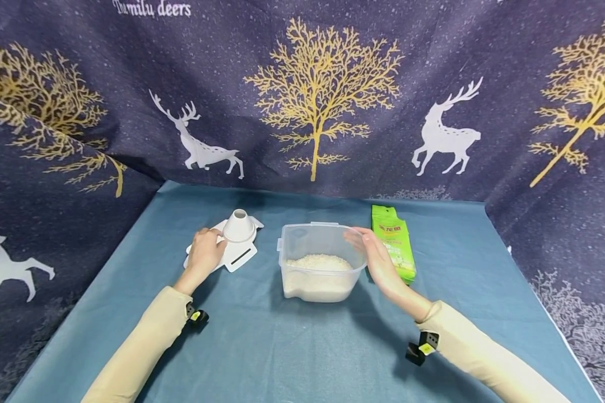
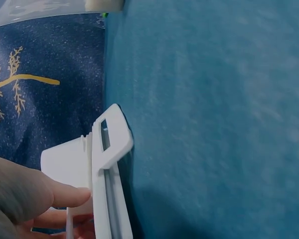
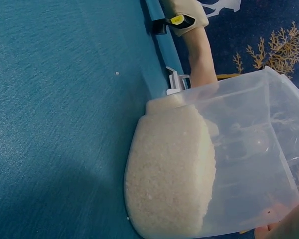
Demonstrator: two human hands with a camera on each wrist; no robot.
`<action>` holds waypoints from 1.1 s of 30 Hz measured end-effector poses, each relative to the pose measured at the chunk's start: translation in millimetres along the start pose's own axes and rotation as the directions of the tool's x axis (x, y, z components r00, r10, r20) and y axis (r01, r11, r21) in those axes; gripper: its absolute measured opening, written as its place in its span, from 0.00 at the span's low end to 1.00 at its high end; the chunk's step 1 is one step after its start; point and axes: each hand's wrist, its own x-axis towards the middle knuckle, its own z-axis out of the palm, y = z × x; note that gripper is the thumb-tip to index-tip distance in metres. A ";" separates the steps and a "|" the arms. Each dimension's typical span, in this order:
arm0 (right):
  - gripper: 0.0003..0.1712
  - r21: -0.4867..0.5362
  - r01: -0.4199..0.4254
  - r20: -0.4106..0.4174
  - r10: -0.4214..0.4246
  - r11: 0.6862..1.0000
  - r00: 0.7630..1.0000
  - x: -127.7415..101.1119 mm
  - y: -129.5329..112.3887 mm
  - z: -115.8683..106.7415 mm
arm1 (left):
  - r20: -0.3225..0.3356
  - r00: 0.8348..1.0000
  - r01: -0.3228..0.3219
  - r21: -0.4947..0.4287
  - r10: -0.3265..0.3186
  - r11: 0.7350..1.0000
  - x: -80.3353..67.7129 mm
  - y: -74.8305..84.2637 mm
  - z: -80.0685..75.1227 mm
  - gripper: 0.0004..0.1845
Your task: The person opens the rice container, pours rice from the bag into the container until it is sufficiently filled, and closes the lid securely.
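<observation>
A clear plastic container (image 1: 322, 229) stands on the table with white rice (image 1: 319, 274) in its lower part. My right hand (image 1: 380, 263) rests against the container's right side, its fairly straight fingers near the rim and partly seen through the clear wall. To the left lies a white plastic lid (image 1: 241, 254) with a cone-shaped spout (image 1: 239, 226) standing up from it. My left hand (image 1: 205, 252) grips the lid's left part beside the spout. In the left wrist view the thumb (image 2: 72, 195) presses on the lid, with other fingers partly hidden behind it.
A green printed bag (image 1: 390, 238) lies flat behind my right hand. Blue cloth (image 1: 302, 352) covers the table. A dark curtain (image 1: 363, 168) with deer and trees hangs along the back edge. A few loose grains (image 3: 117, 73) dot the cloth.
</observation>
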 end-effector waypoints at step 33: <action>0.28 0.024 -0.034 0.006 0.034 0.999 0.999 -0.3 2.8 -0.2 | -0.059 0.996 -0.071 -0.051 0.068 0.996 -15.4 -6.0 -24.7 0.12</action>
